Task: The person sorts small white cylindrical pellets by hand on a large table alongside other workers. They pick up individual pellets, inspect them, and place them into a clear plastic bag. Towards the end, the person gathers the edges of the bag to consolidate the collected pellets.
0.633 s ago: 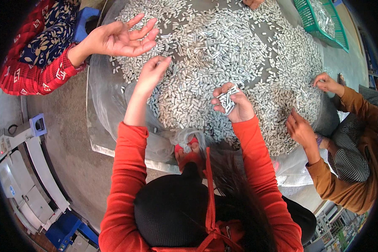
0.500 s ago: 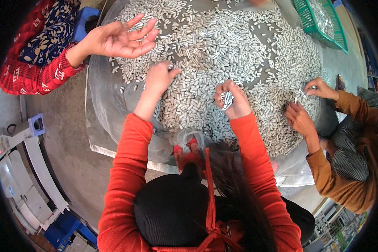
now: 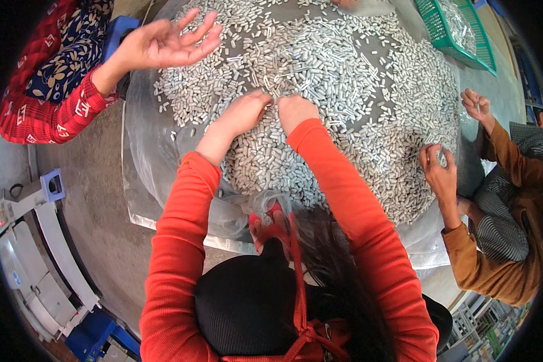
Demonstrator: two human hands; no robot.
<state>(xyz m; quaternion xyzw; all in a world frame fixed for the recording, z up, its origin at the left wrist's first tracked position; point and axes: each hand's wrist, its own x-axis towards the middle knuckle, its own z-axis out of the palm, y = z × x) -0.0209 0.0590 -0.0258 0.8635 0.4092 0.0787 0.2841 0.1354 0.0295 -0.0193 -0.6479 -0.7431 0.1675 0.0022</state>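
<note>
A wide heap of small pale grey, round-ended pieces (image 3: 265, 160) covers the table in front of me, with longer white bent pieces (image 3: 312, 78) among them. My left hand (image 3: 245, 113) rests low over the middle of the heap, fingers pinched together at the pieces; what they grip is too small to make out. Close beside it, almost touching, my right hand (image 3: 297, 113) is closed with its back toward me. Its fingertips and palm are hidden; half a second ago white bent pieces showed in that grip.
At the left, a co-worker's open hand (image 3: 169, 45) hovers above the heap. Another co-worker's hands (image 3: 440, 172) work at the right edge. A green basket (image 3: 464, 45) with clear plastic inside stands at the far right. Clear plastic sheeting (image 3: 148, 139) lines the table.
My right hand has moved left and away from me, turning over, to beside my left hand. My left hand has shifted slightly right. The right co-worker's hands have drawn back and apart.
</note>
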